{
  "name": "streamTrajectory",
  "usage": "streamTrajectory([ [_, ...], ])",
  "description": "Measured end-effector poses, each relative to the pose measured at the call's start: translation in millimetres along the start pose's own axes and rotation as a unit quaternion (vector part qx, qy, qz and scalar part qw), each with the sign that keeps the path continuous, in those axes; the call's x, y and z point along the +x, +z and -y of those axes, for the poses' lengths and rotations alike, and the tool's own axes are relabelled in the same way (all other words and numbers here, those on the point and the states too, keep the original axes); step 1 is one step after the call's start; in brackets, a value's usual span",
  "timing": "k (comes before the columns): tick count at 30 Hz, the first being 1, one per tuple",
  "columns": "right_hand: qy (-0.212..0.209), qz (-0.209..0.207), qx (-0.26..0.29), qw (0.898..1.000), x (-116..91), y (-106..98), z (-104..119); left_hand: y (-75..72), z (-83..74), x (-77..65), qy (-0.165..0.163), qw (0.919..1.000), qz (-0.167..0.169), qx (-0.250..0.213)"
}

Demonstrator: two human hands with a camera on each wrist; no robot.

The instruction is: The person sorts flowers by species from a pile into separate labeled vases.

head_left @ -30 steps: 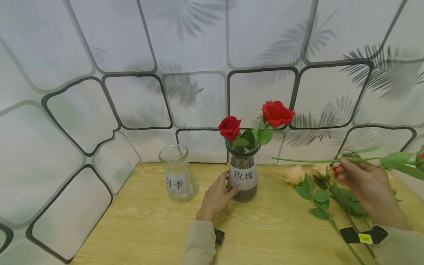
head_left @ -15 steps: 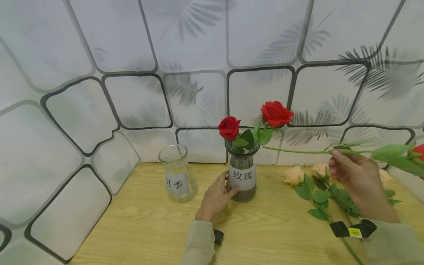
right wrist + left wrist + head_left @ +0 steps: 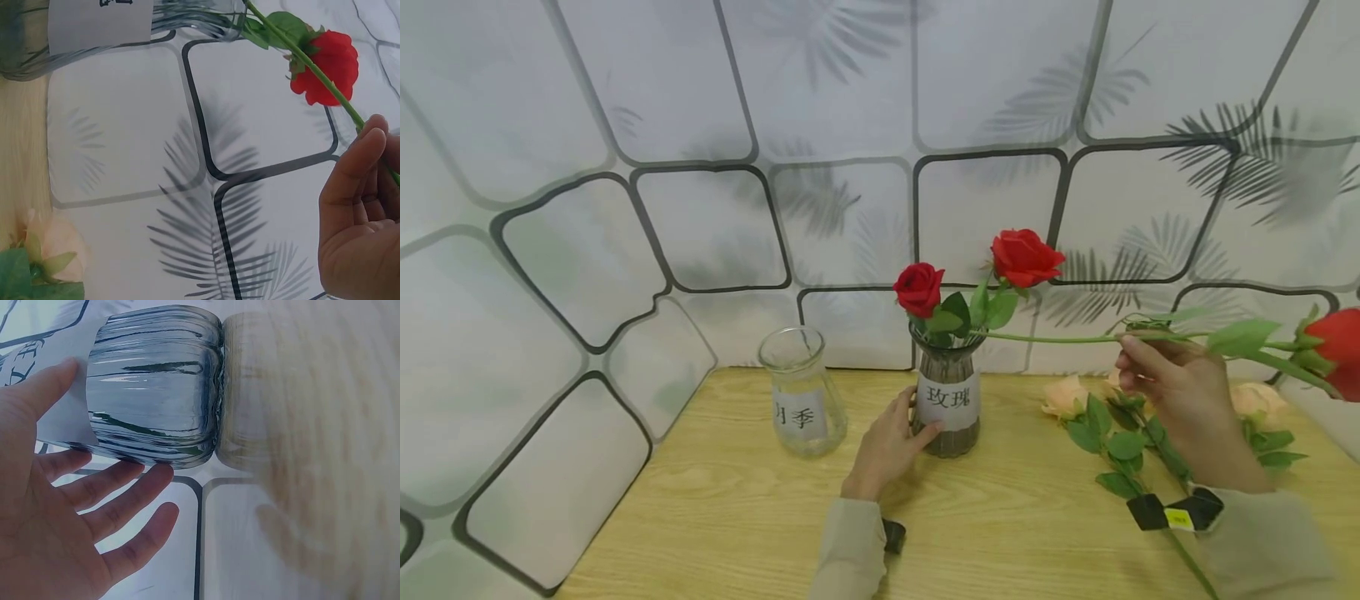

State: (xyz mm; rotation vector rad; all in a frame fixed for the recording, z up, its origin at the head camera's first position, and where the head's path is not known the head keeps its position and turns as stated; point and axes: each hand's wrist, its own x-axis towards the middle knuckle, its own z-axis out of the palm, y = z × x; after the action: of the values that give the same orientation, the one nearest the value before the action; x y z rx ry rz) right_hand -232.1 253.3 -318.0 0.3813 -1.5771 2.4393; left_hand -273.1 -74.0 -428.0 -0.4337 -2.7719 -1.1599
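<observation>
A grey ribbed glass vase (image 3: 949, 442) with a Chinese-lettered paper label stands upright, bearing two red roses (image 3: 1027, 257). My left hand (image 3: 887, 443) holds its lower side; in the left wrist view the thumb lies on the label (image 3: 62, 406) and the fingers (image 3: 134, 494) reach along the opposite side. My right hand (image 3: 1180, 396) pinches the stem (image 3: 312, 69) of another red rose (image 3: 1333, 354) between thumb and fingers. This rose lies almost level, its bloom out to the right. Its cut end overlaps the vase's rim in the head view.
A clear glass vase (image 3: 808, 375), also labelled, stands left of the grey one. Several peach roses (image 3: 1066, 397) with leafy stems lie on the wooden table (image 3: 1015, 533) under my right forearm. A patterned wall covering (image 3: 850, 225) rises close behind the vases.
My right hand has moved left with the rose, bringing its stem end from right of the grey vase to its mouth. The bloom has come further into view. My left hand stays put.
</observation>
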Motion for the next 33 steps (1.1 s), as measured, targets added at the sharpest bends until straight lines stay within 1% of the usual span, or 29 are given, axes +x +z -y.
streamTrajectory([
  [2,-0.001,0.005,-0.015,1.0,1.3,4.0,-1.6,-0.2,0.7,-0.3,0.001,1.0,0.0,0.0],
  [7,0.013,0.003,-0.049,0.999,2.3,14.3,-2.5,-1.0,0.6,-0.4,0.002,1.0,0.002,-0.004],
  [9,0.013,0.006,-0.074,0.997,2.7,18.2,-2.2,-1.1,0.5,-0.5,0.002,1.0,0.004,-0.006],
  [11,0.01,0.009,-0.111,0.994,2.8,23.1,-1.3,-0.8,0.7,-0.6,0.003,0.9999,0.006,-0.008],
  [13,0.005,0.01,-0.15,0.989,3.1,28.6,-0.7,-0.8,0.9,-0.4,0.004,0.9999,0.006,-0.009],
  [16,0.015,0.009,-0.196,0.98,3.6,36.8,1.2,-0.7,0.9,-0.4,0.006,0.9999,0.005,-0.007],
  [19,0.031,0.012,-0.251,0.967,5.9,41.9,3.9,-0.6,0.7,-0.1,0.005,1.0,0.004,-0.006],
  [20,0.033,0.014,-0.277,0.96,7.4,43.1,5.2,-0.6,0.4,0.0,0.005,1.0,0.004,-0.007],
  [21,0.032,0.017,-0.294,0.955,9.3,44.1,6.5,-0.6,0.3,0.0,0.003,1.0,0.004,-0.007],
  [22,0.031,0.021,-0.307,0.951,11.6,45.1,8.0,-0.4,0.2,0.3,0.003,1.0,0.004,-0.007],
  [23,0.028,0.025,-0.311,0.95,14.0,46.1,9.5,-0.3,0.0,0.4,0.003,1.0,0.002,-0.006],
  [24,0.023,0.03,-0.309,0.95,16.3,47.2,11.0,-0.2,-0.2,0.6,0.003,1.0,0.002,-0.005],
  [27,0.012,0.042,-0.282,0.958,21.9,50.5,15.9,-0.5,-0.1,0.4,0.002,1.0,0.002,-0.004],
  [33,-0.017,0.061,-0.237,0.969,25.4,51.8,25.9,-0.8,-0.1,0.7,0.006,1.0,0.002,-0.001],
])
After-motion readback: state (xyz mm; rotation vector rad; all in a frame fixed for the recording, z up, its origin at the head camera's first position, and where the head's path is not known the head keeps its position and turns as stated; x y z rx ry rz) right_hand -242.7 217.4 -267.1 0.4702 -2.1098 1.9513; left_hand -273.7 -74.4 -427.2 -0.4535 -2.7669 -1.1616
